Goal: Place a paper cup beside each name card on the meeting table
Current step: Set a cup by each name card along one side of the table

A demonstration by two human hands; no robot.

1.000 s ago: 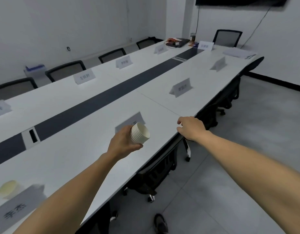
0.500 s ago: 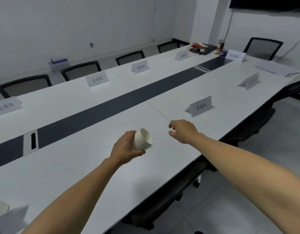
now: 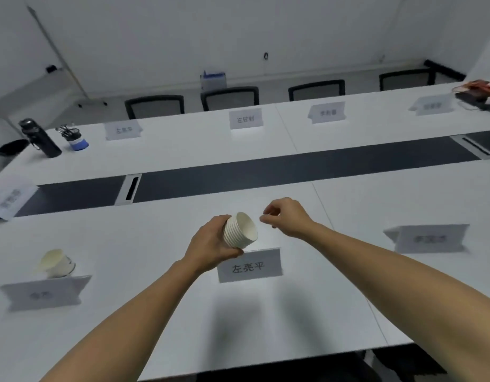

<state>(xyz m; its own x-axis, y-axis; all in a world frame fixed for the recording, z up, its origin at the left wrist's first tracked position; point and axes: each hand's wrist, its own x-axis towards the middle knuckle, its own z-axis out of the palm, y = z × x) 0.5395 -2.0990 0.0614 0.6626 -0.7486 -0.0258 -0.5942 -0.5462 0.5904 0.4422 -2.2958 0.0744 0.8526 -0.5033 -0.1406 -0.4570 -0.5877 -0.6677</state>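
My left hand (image 3: 210, 245) grips a stack of white paper cups (image 3: 240, 230), tilted with the open mouth toward the right. My right hand (image 3: 285, 217) hovers just right of the stack's rim, fingers curled and pinched, holding nothing. Directly below the stack stands a name card (image 3: 249, 266) on the white meeting table (image 3: 334, 299). One paper cup (image 3: 58, 263) stands behind the name card (image 3: 44, 295) at the left. Another name card (image 3: 428, 238) stands at the right, with no cup beside it.
Across the dark centre strip (image 3: 266, 172), three more name cards (image 3: 122, 130) (image 3: 246, 119) (image 3: 327, 113) face black chairs (image 3: 230, 97). A black bottle (image 3: 40, 137) and a blue pen holder (image 3: 74, 139) stand far left. Clutter (image 3: 479, 92) lies far right.
My view has swung left to face the table squarely. Both hands moved over the near name card, and my right hand has come close to the stack's rim.
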